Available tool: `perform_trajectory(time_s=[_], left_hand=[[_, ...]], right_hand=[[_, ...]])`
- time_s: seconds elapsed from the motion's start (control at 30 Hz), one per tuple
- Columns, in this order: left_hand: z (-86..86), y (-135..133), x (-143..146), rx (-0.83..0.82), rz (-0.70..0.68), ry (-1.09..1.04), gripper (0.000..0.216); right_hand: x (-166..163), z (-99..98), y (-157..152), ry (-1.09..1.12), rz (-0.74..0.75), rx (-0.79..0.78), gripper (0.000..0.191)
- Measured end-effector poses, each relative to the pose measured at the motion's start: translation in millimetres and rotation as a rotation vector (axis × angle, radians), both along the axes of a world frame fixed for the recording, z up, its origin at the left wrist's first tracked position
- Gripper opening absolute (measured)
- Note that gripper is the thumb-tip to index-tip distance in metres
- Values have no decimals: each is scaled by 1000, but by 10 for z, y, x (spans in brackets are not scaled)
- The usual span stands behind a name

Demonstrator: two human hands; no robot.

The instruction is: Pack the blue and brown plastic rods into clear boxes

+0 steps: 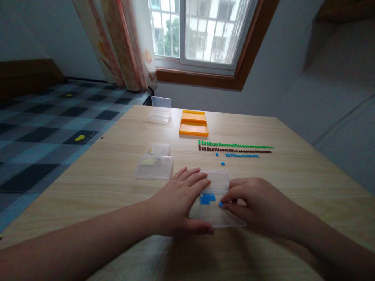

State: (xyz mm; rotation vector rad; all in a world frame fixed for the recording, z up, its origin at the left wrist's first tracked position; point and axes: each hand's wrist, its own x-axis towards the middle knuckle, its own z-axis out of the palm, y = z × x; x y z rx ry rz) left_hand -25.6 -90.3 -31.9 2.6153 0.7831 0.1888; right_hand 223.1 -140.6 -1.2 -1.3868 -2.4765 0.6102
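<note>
Right in front of me lies an opened clear plastic case [216, 218], its lid folded back on the far side. Several small blue tiles [207, 198] sit together in the left part of the case. My left hand [183, 203] rests over the case's left edge, fingers stretched and thumb along the near side. Over the case's right half, my right hand [250, 199] pinches a single blue tile [221, 204] between thumb and fingers. Beyond the case, two loose blue tiles lie on the table, the nearer blue piece [223, 164] just past the lid.
Rows of small green pieces [222, 144], brown pieces [222, 150] and blue pieces [241, 155] run along the table [96, 187]. An orange case [193, 132] stands open behind them. Further clear cases, a closed-looking one [155, 167] and an opened one [160, 115], are on the left.
</note>
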Motion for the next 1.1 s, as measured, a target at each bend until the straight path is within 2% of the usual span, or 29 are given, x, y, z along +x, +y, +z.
perform_trajectory(time_s=[0.13, 0.33, 0.5, 0.63, 1.1], left_hand=[[-2, 4, -1, -9, -7, -22, 97], [5, 3, -4, -5, -6, -10, 99], [7, -1, 1, 2, -1, 10, 101], [10, 1, 5, 8, -6, 30, 102], [-1, 3, 6, 30, -14, 19, 101]], right_hand=[[-58, -76, 22, -55, 10, -4, 18], [-25, -60, 30, -90, 26, 10, 15], [113, 25, 73, -60, 221, 58, 26], [219, 108, 137, -76, 347, 98, 28], [145, 46, 124, -123, 403, 73, 27]])
